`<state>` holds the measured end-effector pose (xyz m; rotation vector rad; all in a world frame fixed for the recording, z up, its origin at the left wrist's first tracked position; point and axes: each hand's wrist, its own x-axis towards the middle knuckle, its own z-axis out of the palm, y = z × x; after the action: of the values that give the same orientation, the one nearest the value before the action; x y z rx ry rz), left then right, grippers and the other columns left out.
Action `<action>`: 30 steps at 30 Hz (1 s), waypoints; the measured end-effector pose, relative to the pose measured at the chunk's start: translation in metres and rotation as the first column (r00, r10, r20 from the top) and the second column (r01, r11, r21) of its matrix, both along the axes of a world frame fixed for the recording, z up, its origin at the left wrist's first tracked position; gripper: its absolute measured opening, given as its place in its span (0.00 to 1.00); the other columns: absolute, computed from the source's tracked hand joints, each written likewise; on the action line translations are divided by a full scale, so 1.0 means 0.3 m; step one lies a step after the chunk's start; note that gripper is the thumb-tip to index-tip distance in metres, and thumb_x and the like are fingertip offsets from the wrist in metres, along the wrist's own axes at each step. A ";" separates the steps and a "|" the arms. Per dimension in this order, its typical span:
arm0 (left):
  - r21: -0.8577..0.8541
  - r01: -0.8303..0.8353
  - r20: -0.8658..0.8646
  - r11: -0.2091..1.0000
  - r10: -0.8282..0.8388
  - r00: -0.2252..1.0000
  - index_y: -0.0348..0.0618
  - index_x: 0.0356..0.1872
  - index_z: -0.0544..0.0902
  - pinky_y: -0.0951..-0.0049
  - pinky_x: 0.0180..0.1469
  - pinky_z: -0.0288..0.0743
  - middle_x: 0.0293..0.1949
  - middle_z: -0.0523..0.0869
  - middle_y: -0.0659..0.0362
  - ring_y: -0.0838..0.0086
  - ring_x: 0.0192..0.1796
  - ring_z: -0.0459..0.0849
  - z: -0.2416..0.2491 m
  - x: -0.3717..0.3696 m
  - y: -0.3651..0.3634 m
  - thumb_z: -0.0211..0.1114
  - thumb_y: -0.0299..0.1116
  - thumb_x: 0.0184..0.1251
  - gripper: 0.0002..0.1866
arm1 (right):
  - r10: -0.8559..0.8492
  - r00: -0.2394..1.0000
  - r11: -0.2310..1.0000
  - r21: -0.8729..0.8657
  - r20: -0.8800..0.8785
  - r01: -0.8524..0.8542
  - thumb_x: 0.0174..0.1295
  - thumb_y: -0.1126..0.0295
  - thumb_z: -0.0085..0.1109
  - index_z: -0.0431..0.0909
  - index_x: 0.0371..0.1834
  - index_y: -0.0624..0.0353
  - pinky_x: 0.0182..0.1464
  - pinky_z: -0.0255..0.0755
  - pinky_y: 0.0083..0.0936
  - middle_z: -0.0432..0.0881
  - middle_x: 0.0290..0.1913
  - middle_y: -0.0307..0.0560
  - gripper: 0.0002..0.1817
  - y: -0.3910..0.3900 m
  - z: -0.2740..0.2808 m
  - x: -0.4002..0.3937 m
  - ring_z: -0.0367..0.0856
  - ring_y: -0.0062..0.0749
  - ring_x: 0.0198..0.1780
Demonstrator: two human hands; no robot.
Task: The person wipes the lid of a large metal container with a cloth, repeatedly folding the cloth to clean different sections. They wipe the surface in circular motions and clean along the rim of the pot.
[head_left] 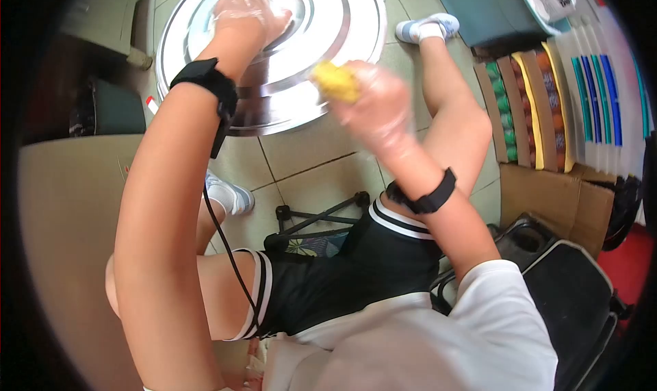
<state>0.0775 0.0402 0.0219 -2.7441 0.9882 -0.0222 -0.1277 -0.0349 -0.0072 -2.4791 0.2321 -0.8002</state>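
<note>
My left hand [250, 16], in a clear plastic glove, is over the middle of a round, shiny metal piece [342, 45] with concentric rings. Its fingers curl down and away from me, so whatever lies under them is hidden. My right hand [380, 103], also gloved in clear plastic, is closed on a bright yellow lump [335, 81], blurred by motion. It is near the right front rim of the metal piece, and the lump overlaps that rim in this view. Black straps circle both wrists.
Tiled floor [308, 161] lies below, with a folded black frame [321, 216] between my feet. On the right are a divided box of wrapped items [523, 110], a cardboard box [554, 203] and a black bag [561, 302]. A beige panel [68, 233] stands left.
</note>
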 end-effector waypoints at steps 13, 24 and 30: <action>0.160 0.033 -0.091 0.987 -0.019 0.996 0.38 0.56 0.74 0.61 0.56 0.73 0.47 0.84 0.43 0.54 0.53 0.82 0.035 0.027 -0.004 0.40 0.58 0.67 0.33 | -0.366 0.889 0.919 0.046 -0.275 0.392 0.54 0.48 0.63 0.83 0.31 0.54 0.34 0.76 0.32 0.83 0.24 0.44 0.19 -0.242 0.043 0.058 0.83 0.38 0.29; 0.185 0.001 -0.099 0.983 0.018 0.995 0.39 0.59 0.73 0.60 0.57 0.71 0.51 0.82 0.42 0.53 0.54 0.81 0.060 0.003 -0.014 0.41 0.58 0.67 0.34 | 0.004 0.984 0.748 0.654 -0.178 0.115 0.56 0.53 0.69 0.81 0.42 0.62 0.40 0.75 0.21 0.84 0.33 0.41 0.22 -0.154 0.003 -0.038 0.82 0.22 0.34; 0.181 0.000 -0.105 0.984 0.020 0.994 0.39 0.56 0.74 0.60 0.57 0.72 0.49 0.83 0.42 0.53 0.53 0.81 0.063 -0.002 -0.013 0.42 0.58 0.66 0.33 | -0.207 0.865 0.956 0.095 -0.456 0.279 0.51 0.39 0.61 0.82 0.41 0.54 0.40 0.76 0.36 0.84 0.32 0.52 0.29 -0.144 0.122 -0.042 0.84 0.45 0.36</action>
<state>0.0769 0.0363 0.0407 -2.6064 0.9526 0.2074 -0.1402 -0.0782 0.0293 -2.4754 0.7567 -0.2777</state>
